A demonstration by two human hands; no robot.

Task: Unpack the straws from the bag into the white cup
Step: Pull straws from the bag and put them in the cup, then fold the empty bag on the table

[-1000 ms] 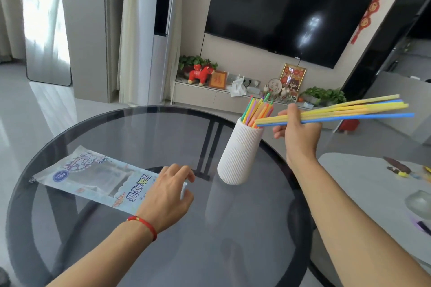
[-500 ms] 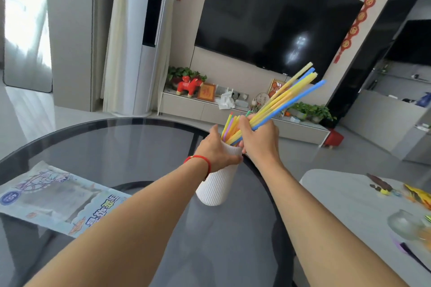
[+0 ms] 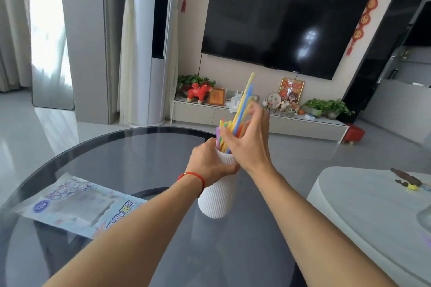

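Gripping ribbed white cup (image 3: 218, 196) | thin plastic straws (image 3: 242, 105) | glass table (image 3: 130, 154)

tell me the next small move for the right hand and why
Probably ease the right hand open so the tall straws drop into the white cup: their lower ends already sit among the others, and the left hand grips the cup.

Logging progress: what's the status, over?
Left hand gripping white cup. Right hand feeding straws in. Bag flat on table. Nothing blocking.
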